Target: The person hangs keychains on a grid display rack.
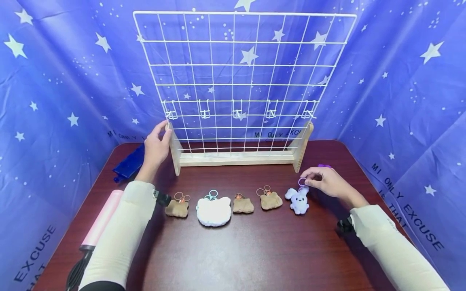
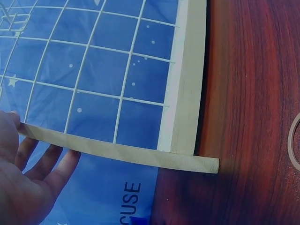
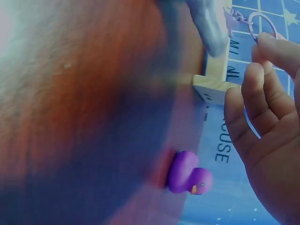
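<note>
A white wire grid rack on a wooden stand rises at the back of the table. My left hand grips the top of the stand's left wooden upright, its fingers behind the edge in the left wrist view. Between thumb and fingers, my right hand pinches the ring of a white plush bunny keychain, which hangs by its ring close over the table. Left of it lie several plush keychains in a row: brown ones and a larger white cat-head-shaped one.
Several white wire hooks hang in a row on the grid. At the left lie a pink cylinder with a black cord and a blue item. A purple duck sits beyond my right hand. Starry blue cloth surrounds the table.
</note>
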The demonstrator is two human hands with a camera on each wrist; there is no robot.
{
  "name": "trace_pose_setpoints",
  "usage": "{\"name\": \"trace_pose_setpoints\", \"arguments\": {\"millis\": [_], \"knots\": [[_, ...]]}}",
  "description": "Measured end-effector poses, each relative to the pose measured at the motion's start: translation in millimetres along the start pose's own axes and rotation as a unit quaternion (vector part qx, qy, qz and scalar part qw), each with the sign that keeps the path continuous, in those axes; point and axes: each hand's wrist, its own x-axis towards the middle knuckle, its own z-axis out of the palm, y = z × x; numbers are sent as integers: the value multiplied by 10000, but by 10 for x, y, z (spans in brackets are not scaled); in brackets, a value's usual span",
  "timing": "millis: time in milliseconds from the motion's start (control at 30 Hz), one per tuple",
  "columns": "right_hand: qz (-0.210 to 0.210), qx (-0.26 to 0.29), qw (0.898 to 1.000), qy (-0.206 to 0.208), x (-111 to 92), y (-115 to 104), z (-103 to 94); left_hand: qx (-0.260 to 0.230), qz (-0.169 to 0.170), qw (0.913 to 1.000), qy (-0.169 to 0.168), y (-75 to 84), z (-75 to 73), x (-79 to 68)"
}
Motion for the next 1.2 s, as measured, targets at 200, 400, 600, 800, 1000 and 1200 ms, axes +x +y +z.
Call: {"name": "trace_pose_setpoints", "arguments": {"millis": [200,400,600,800,1000,1200], "knots": [[118,63,9997,187,66,-83,-90,-21,30,10000,-23,0,13,11],[-14,1,9989,471,166,-152,-197,-38,45,10000,-1,5,18,14],[-130,6,9970,759,265,-227,-314,-83,35,10000,-17,5,3,3],[-31,126,9952,971,379,-349,-491,-38,62,10000,-3,4,-21,-12],[322,474,9924,1093,468,-529,-677,17,75,10000,1,-15,-20,-12],[484,540,9861,1497,553,-676,-869,26,53,10000,-37,-37,-6,-7]]}}
